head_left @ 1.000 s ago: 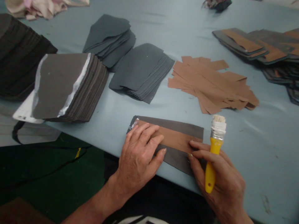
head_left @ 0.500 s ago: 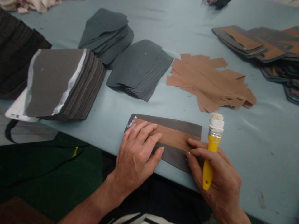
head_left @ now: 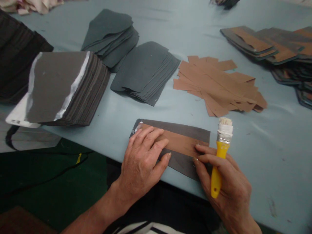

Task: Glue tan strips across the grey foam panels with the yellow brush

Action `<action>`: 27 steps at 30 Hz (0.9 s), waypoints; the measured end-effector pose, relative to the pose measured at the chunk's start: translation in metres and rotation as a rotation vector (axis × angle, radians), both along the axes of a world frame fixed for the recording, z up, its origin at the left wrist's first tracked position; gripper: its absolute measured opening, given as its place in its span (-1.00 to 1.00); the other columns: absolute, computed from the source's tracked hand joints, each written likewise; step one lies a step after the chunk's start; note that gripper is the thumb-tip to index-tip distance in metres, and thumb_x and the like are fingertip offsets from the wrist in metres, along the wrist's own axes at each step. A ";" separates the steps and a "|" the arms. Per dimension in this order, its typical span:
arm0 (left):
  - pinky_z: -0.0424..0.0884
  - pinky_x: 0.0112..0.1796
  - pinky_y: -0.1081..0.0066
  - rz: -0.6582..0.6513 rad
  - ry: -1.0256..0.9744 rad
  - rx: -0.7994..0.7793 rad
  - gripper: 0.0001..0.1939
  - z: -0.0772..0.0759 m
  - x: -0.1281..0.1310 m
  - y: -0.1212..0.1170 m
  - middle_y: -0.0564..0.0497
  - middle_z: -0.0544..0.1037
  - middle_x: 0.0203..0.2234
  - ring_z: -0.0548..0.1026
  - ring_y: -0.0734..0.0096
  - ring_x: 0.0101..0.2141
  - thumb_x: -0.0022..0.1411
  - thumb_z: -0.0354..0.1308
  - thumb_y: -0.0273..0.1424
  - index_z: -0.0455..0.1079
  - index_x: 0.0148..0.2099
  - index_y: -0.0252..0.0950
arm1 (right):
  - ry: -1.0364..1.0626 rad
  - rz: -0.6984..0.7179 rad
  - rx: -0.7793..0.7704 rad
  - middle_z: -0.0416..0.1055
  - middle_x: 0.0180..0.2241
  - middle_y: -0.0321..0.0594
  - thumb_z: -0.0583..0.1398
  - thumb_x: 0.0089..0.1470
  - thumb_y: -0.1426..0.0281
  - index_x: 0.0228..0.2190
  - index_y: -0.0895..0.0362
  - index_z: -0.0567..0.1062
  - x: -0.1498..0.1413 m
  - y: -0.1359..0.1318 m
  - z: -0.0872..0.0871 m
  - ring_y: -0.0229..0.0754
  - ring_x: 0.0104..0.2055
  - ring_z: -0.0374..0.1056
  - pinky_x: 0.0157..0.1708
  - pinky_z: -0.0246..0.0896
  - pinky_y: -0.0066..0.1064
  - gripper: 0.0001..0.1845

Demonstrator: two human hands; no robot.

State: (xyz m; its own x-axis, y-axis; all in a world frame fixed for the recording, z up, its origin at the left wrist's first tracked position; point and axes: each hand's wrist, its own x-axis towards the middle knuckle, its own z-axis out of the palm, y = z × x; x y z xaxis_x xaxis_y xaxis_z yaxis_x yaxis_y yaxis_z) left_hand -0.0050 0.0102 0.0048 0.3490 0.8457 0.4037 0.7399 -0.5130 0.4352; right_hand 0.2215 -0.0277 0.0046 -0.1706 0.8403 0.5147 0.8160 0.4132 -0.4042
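Note:
My left hand (head_left: pixel 142 161) lies flat with its fingers spread, pressing a tan strip (head_left: pixel 180 143) onto a dark grey sheet (head_left: pixel 177 126). The strip runs lengthwise along the sheet, and a little white residue shows at the sheet's left end. My right hand (head_left: pixel 226 185) is shut around a paintbrush (head_left: pixel 220 156) with a yellow handle and pale bristles. Its fingertips rest on the sheet's right end, next to the strip. The brush stands tilted upward, bristles away from me, touching nothing else.
A tall dark stack streaked with white (head_left: pixel 58 86) stands at left, with a black stack (head_left: pixel 14 55) behind it. Grey piles (head_left: pixel 143 71) and loose tan strips (head_left: pixel 214 84) lie ahead, and tan-on-grey stacks (head_left: pixel 258 42) lie far right on a blue-grey table cover (head_left: pixel 255 136).
The whole view has drifted slightly up and left. Both hands stay in about the same place on the sheet, and the right hand keeps its hold on the brush.

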 end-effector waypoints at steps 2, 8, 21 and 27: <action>0.28 0.26 -0.03 0.001 0.000 0.000 -0.78 0.000 0.000 0.000 -0.16 0.57 0.16 0.43 -0.01 0.23 0.43 0.18 -0.39 0.47 0.07 -0.31 | -0.001 0.001 0.001 0.64 -0.08 -0.03 0.33 0.24 0.54 -0.20 0.13 0.49 0.001 0.000 0.000 -0.11 -0.02 0.59 0.08 0.45 -0.26 -0.85; 0.28 0.26 -0.02 -0.004 0.003 0.004 -0.78 -0.001 0.000 0.000 -0.17 0.57 0.15 0.43 -0.01 0.22 0.42 0.19 -0.39 0.48 0.06 -0.32 | 0.008 0.010 -0.007 0.64 -0.08 -0.02 0.33 0.23 0.55 -0.19 0.15 0.50 0.001 0.000 0.000 -0.13 -0.01 0.58 0.10 0.44 -0.28 -0.85; 0.32 0.25 -0.06 0.001 0.000 -0.005 -0.78 0.001 0.000 0.000 -0.18 0.58 0.15 0.44 -0.02 0.22 0.41 0.20 -0.39 0.49 0.06 -0.32 | 0.006 0.002 -0.013 0.64 -0.06 -0.05 0.33 0.22 0.53 -0.18 0.11 0.49 0.001 0.000 0.001 -0.06 -0.03 0.60 0.05 0.49 -0.20 -0.83; 0.33 0.24 -0.07 0.004 -0.003 -0.015 -0.78 0.001 0.000 0.000 -0.18 0.58 0.15 0.45 -0.02 0.22 0.41 0.20 -0.39 0.49 0.06 -0.29 | 0.001 -0.003 -0.011 0.65 -0.07 -0.08 0.33 0.22 0.53 -0.18 0.08 0.48 0.000 0.000 0.000 -0.06 -0.05 0.61 0.03 0.51 -0.17 -0.82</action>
